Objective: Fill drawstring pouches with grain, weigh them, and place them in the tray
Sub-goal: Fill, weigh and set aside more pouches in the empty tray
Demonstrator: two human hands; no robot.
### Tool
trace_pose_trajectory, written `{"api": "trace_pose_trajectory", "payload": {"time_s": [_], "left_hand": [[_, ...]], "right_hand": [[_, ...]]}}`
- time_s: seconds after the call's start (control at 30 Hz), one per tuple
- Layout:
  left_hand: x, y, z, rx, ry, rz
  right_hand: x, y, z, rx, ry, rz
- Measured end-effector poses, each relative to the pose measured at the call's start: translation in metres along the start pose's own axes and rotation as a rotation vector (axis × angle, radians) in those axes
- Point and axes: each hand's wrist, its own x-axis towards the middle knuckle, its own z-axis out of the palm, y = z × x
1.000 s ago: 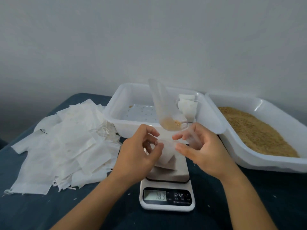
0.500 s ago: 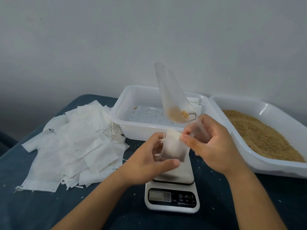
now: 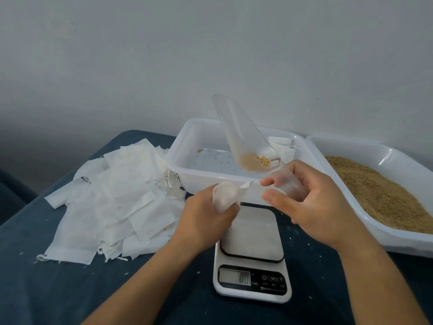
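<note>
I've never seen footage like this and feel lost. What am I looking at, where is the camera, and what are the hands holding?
No machine here: a person's two bare hands, filmed by a camera worn on the head, looking down. The left hand grips a small white pouch. The right hand holds a clear plastic scoop with a little grain in it. On the dark table lie a pile of empty pouches, a kitchen scale, a white tray and a bin of grain.
</note>
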Motion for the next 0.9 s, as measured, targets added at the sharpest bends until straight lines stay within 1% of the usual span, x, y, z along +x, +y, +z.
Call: {"api": "trace_pose_trajectory", "payload": {"time_s": [0.07,0.17,0.2,0.23,0.3,0.4,0.47,0.5,0.57,0.63,0.73,0.8,0.9], "left_hand": [[0.002,-0.002,-0.006,0.077,0.061,0.055],[0.005,-0.004,-0.011,0.12,0.087,0.01],[0.006,-0.006,-0.012,0.06,0.081,-0.051],[0.007,-0.005,-0.012,-0.07,0.063,-0.114],[0.006,-0.003,-0.012,-0.244,0.002,-0.183],[0.007,-0.007,-0.011,-0.089,0.036,-0.121],[0.005,-0.006,-0.009,-0.137,0.032,-0.103],[0.006,-0.007,-0.008,-0.121,0.021,-0.093],[0.006,-0.006,-0.007,0.008,0.027,-0.06],[0.006,-0.008,-0.007,0.059,0.029,-0.035],[0.005,-0.008,-0.006,0.103,0.037,0.02],[0.004,-0.008,-0.007,0.106,0.044,0.05],[0.004,-0.008,-0.008,0.13,0.073,0.038]], "right_hand": [[-0.002,-0.003,-0.01,-0.113,0.022,0.052],[-0.007,-0.007,-0.028,-0.269,-0.002,0.096],[-0.009,-0.009,-0.034,-0.299,-0.017,0.109],[-0.011,-0.011,-0.04,-0.325,-0.024,0.117],[-0.016,-0.014,-0.048,-0.381,-0.021,0.123],[-0.019,-0.018,-0.053,-0.393,-0.037,0.174],[-0.02,-0.019,-0.053,-0.378,-0.047,0.195],[-0.021,-0.019,-0.051,-0.355,-0.044,0.199],[-0.022,-0.02,-0.048,-0.314,-0.011,0.197],[-0.021,-0.022,-0.043,-0.293,0.007,0.193],[-0.02,-0.029,-0.041,-0.259,-0.044,0.191],[-0.02,-0.03,-0.043,-0.293,-0.078,0.19],[-0.021,-0.027,-0.054,-0.408,-0.062,0.194]]}}
